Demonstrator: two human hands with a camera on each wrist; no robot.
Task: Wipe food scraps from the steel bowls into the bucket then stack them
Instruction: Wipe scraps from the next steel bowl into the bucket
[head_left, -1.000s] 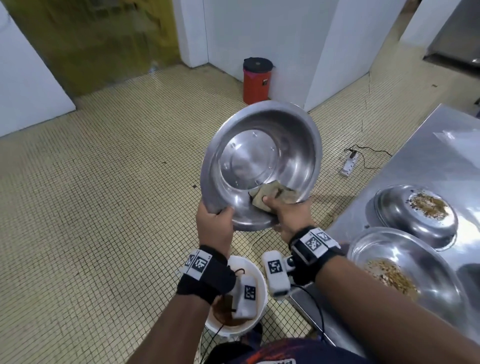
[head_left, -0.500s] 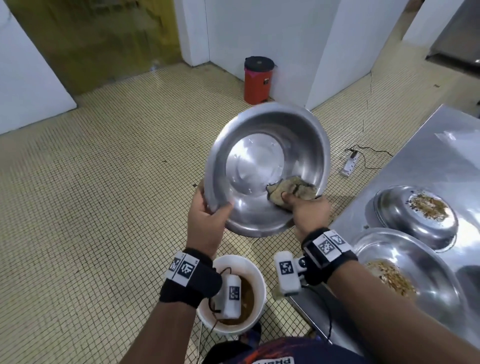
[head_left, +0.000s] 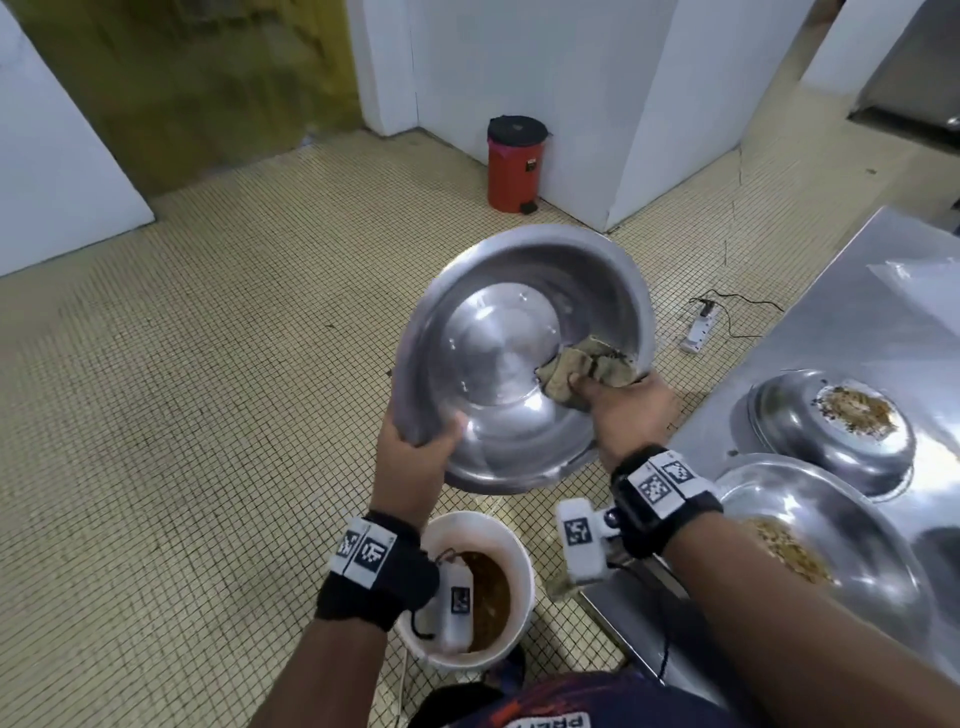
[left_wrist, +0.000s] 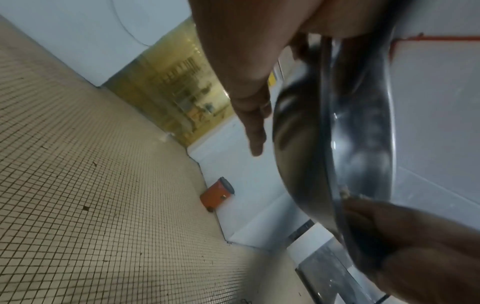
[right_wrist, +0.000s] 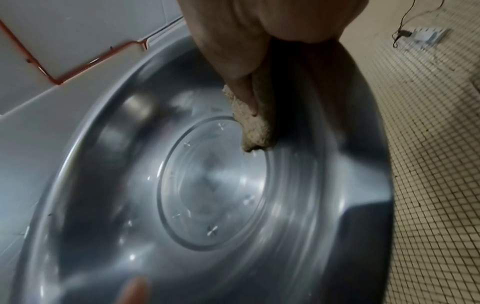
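Note:
I hold a large steel bowl (head_left: 498, 364) tilted toward me above the floor. My left hand (head_left: 415, 447) grips its lower left rim, thumb inside; the left wrist view shows the rim (left_wrist: 335, 144) edge-on with fingers behind it. My right hand (head_left: 618, 405) presses a crumpled beige cloth (head_left: 582, 366) against the bowl's inner right wall, near the flat bottom (right_wrist: 215, 185); the cloth (right_wrist: 253, 127) shows under my fingers. A white bucket (head_left: 519, 561) with brown scraps stands on the floor below my wrists. Two more steel bowls (head_left: 826, 415) (head_left: 831, 525) with scraps sit on the steel table.
The steel table (head_left: 841, 322) runs along the right. A red pedal bin (head_left: 514, 166) stands by the white wall ahead. A white power strip (head_left: 701, 330) with a cable lies on the tiled floor (head_left: 208, 389) near the table.
The cloth and my right hand slid from the bowl's lower middle to its right inner wall. The bowl shifted slightly right and down, and my left hand's grip moved along the rim.

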